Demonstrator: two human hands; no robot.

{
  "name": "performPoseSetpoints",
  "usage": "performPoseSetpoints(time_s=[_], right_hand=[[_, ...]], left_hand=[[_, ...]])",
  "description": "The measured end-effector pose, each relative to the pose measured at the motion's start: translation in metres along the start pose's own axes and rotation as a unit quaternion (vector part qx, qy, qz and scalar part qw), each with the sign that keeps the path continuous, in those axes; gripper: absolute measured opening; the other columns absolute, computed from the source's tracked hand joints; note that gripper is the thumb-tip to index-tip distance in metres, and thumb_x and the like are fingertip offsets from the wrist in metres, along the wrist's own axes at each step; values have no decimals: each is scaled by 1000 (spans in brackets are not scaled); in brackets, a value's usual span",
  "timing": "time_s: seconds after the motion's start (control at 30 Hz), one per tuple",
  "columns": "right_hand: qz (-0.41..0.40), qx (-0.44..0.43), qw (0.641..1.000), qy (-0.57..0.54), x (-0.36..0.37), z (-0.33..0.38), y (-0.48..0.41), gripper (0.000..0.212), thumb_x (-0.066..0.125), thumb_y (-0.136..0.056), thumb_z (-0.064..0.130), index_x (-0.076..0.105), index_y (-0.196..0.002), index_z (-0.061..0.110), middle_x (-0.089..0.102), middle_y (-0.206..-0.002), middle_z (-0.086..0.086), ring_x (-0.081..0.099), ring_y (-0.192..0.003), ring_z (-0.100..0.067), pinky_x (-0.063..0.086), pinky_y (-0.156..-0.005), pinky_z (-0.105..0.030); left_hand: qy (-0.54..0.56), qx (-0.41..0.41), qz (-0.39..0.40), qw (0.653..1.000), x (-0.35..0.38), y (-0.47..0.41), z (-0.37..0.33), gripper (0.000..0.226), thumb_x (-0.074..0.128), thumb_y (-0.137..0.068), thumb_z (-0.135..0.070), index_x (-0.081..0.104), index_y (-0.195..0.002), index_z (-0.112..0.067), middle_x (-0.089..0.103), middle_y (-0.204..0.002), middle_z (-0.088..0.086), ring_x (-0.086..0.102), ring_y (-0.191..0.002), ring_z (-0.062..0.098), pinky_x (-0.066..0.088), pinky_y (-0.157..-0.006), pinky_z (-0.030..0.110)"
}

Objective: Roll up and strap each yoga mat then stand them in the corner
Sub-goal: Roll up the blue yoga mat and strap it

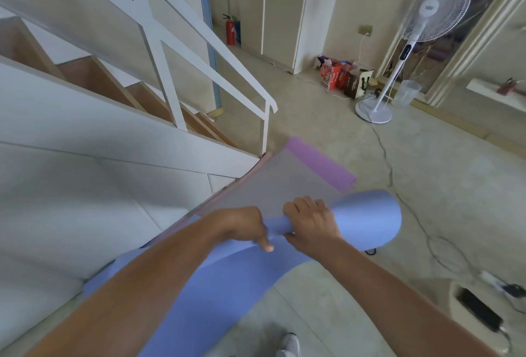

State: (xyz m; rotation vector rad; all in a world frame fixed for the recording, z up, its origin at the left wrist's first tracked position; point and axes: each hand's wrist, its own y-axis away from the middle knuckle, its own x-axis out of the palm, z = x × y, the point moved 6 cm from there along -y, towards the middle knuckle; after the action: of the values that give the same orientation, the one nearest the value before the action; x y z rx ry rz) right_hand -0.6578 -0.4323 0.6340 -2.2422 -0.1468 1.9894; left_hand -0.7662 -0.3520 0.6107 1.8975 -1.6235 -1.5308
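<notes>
A blue yoga mat runs from the lower left up to the middle of the head view, its far end curled into a loose roll. My left hand and my right hand both grip that curled end side by side. Beyond it a grey mat lies flat on the floor along the staircase base. A purple mat sticks out from under the grey one at its far end. No strap is visible.
A white staircase with a railing fills the left. A standing fan is at the back right, its cable trailing across the concrete floor. Bags and boxes sit by the far wall. A power strip lies at the right.
</notes>
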Motion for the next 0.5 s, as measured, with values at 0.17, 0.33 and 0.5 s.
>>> performPoseSetpoints(time_s=[0.17, 0.33, 0.5], right_hand=[[64, 69, 995, -29, 15, -5, 11, 41, 86, -47, 25, 61, -78, 13, 63, -66, -4, 63, -57, -28, 46, -49, -30], [227, 150, 956, -110, 31, -15, 19, 26, 51, -90, 31, 58, -114, 24, 66, -114, -3, 63, -106, -27, 47, -84, -32], [149, 116, 978, -85, 29, -15, 24, 28, 60, -82, 29, 58, -108, 20, 66, -101, -3, 65, -97, -29, 43, -71, -31]], left_hand=[[-85, 7, -16, 996, 10, 0, -11, 35, 79, -78, -40, 54, -78, -16, 53, -74, -2, 51, -69, 20, 36, -63, 29], [-375, 66, -285, 880, 18, 12, -31, 50, 85, -63, -31, 57, -102, -16, 60, -90, 3, 60, -82, 24, 30, -64, 30], [-311, 47, -251, 915, 26, 6, -23, 23, 59, -83, -11, 45, -100, -16, 66, -97, 7, 65, -86, 31, 33, -60, 33]])
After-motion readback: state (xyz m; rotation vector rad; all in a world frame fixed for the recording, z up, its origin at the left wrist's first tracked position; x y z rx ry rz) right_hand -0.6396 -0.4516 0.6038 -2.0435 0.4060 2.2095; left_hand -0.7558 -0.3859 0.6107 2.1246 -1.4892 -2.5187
